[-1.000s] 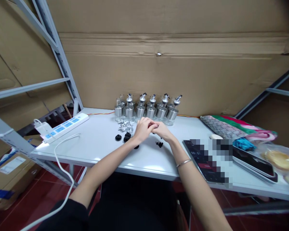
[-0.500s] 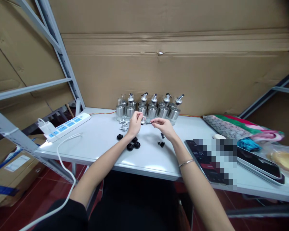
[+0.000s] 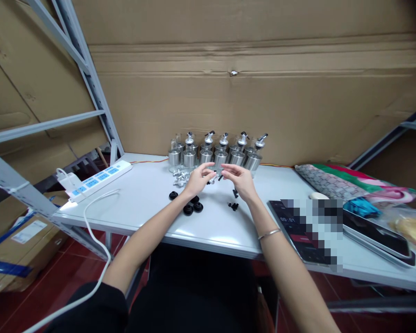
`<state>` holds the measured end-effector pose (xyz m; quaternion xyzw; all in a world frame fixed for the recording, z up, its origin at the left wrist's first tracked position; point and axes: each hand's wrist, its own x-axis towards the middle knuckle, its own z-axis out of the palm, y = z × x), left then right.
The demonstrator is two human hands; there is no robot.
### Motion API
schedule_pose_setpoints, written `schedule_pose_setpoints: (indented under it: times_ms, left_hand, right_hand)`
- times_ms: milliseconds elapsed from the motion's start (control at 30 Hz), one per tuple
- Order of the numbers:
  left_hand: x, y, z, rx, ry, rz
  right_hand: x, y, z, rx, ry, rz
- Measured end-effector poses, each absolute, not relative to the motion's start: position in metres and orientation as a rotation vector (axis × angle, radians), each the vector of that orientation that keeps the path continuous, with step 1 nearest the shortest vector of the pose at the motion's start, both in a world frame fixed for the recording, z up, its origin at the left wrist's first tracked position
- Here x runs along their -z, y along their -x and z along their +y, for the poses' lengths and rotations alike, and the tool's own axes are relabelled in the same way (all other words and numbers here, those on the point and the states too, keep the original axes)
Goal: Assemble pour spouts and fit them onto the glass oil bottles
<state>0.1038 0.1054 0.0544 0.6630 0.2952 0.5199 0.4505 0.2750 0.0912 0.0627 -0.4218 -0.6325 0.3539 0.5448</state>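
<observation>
My left hand (image 3: 198, 179) pinched a spout (image 3: 212, 175); right hand (image 3: 241, 179) pinched a black tube (image 3: 221, 177), hands apart above bench (image 3: 145, 199).

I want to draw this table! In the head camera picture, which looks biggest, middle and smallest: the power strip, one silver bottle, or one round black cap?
1. Power strip, longest by far.
2. Silver bottle.
3. Round black cap, smallest.

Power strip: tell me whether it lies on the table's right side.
No, the power strip lies at the left end of the white table.
</observation>
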Motion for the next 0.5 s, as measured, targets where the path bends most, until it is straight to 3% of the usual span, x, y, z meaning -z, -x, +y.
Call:
schedule_pose_setpoints:
  times_ms: [500]
  left_hand:
    - [-0.0564,-0.1019,0.1021,-1.245,-1.719,0.699]
  right_hand:
    - [-0.0592,-0.2743,0.0919,-0.911,1.000,-1.529]
